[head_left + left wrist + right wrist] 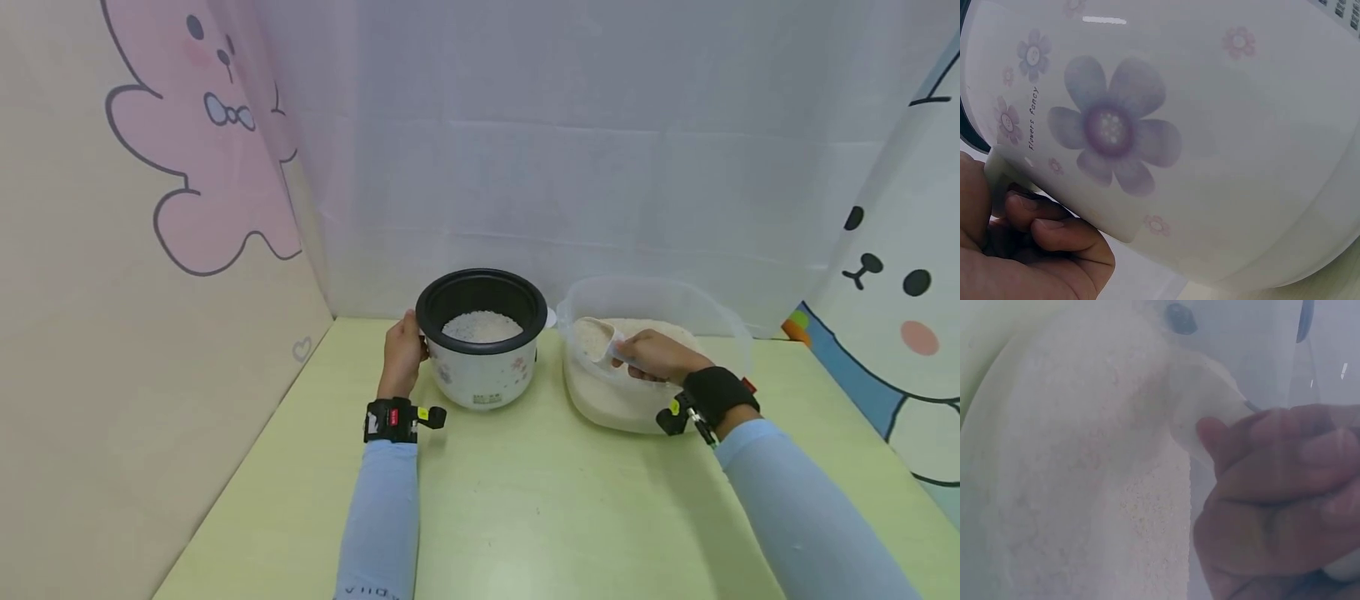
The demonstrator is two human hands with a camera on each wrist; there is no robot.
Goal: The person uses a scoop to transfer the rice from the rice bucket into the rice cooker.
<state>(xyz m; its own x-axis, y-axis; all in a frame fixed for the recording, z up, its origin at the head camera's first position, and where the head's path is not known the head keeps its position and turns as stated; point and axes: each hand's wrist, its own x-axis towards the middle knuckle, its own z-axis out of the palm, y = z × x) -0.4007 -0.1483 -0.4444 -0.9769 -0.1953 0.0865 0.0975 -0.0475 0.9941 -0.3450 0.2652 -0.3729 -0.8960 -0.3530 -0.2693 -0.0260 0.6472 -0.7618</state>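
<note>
A white rice cooker (486, 380) with a flower print stands on the table, its lid off. White rice (482, 327) lies inside its dark pot. My left hand (402, 354) grips the cooker's left side handle (999, 178), fingers curled under it in the left wrist view. To the right is a clear plastic bin (667, 298) holding a lot of rice (656, 329). Inside the bin, my right hand (660, 357) holds a white scoop (609, 348) by its handle; the scoop is filled with rice. Through the cloudy bin wall, the right wrist view shows curled fingers (1260, 481) around that handle.
The pale yellow table (525, 500) carries the cooker and bin side by side near its back edge. Behind them hangs a white curtain (555, 167). A pink cartoon bear panel (217, 167) rises at left, and a white cartoon panel (892, 333) at right.
</note>
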